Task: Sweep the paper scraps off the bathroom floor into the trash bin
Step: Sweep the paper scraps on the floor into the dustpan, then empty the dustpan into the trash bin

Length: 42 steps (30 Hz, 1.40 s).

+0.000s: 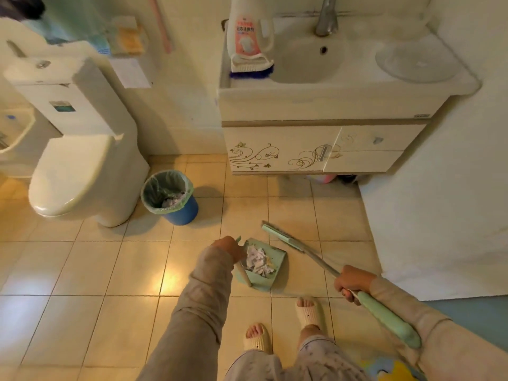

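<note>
Left hand (228, 247) grips dustpan (261, 264) heaped with paper scraps (258, 261); right hand (353, 281) grips broom (302, 251). Risk: tilting spills scraps before trash bin (170, 196), centre-left.

Left arm stretched forward and down, sleeve to the wrist, left hand (228, 247) closed in a fist around a handle, knuckles up. Right arm comes in from the lower right, elbow bent, right hand (352, 281) wrapped tight on a long handle, thumb side forward. Both hands sit well apart, left one further out. Two feet in slippers (308, 311) planted below, toes pointing ahead.
</note>
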Each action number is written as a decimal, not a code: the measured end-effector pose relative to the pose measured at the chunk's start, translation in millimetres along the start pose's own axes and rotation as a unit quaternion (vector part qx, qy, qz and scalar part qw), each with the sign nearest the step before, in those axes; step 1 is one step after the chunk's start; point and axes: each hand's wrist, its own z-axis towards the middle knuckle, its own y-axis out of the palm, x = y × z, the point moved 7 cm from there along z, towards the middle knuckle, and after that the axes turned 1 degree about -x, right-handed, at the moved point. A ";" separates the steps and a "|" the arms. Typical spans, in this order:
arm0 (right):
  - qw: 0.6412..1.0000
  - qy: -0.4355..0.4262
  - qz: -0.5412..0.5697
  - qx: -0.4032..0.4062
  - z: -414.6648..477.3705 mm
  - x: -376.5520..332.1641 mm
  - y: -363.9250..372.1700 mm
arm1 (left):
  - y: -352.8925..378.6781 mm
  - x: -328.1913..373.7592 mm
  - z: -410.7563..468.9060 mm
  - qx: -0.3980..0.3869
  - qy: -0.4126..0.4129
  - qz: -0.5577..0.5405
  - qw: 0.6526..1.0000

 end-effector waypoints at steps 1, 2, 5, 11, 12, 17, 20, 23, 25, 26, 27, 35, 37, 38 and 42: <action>1.000 -0.004 -0.006 0.000 2.6 -5.2 -5.8 | 2.7 -6.4 -2.6 -0.029 -0.027 -0.054 0.998; 1.000 -0.009 -0.015 0.000 6.0 -10.4 -11.6 | 5.6 -12.1 -7.0 -0.056 -0.053 -0.087 0.993; 0.998 -0.028 -0.056 0.000 15.3 -26.5 -29.0 | 5.8 -20.1 -13.2 -0.048 -0.070 -0.054 0.995; 0.988 -0.075 -0.130 -0.023 32.8 -59.3 -68.8 | 9.0 -44.5 -22.0 0.130 -0.151 -0.115 0.973; 0.986 -0.080 -0.146 -0.027 35.6 -66.0 -74.1 | 15.3 -48.9 -26.4 0.143 -0.166 -0.140 0.966; 0.970 -0.114 -0.212 -0.039 46.8 -103.1 -78.3 | 48.0 -67.0 -55.9 0.190 -0.224 -0.231 0.927; 0.963 -0.139 -0.226 -0.050 54.5 -123.8 -64.3 | 57.1 -75.6 -75.4 0.221 -0.249 -0.257 0.907; 0.966 -0.137 -0.203 -0.087 58.1 -132.5 -39.4 | 56.4 -86.0 -95.8 0.255 -0.267 -0.263 0.891; 0.971 -0.120 -0.163 -0.130 58.1 -131.3 -23.1 | 55.5 -96.1 -107.1 0.270 -0.278 -0.264 0.883; 0.973 -0.109 -0.134 -0.152 58.1 -130.1 -17.4 | 55.2 -101.3 -113.5 0.278 -0.286 -0.267 0.877; 0.975 -0.099 -0.104 -0.172 58.4 -130.0 -13.4 | 55.4 -106.9 -119.7 0.286 -0.295 -0.272 0.870; 0.976 -0.081 -0.038 -0.200 65.2 -130.5 0.2 | 55.8 -148.1 -164.9 0.371 -0.337 -0.319 0.804; 0.976 -0.082 -0.059 -0.193 65.7 -127.2 6.0 | 47.3 -153.3 -172.2 0.391 -0.332 -0.316 0.798; 0.976 -0.080 -0.068 -0.192 65.4 -125.4 8.8 | 42.6 -154.9 -174.4 0.401 -0.328 -0.314 0.795; 0.975 -0.065 -0.053 -0.205 63.6 -122.8 23.5 | 18.1 -153.8 -175.1 0.451 -0.291 -0.304 0.787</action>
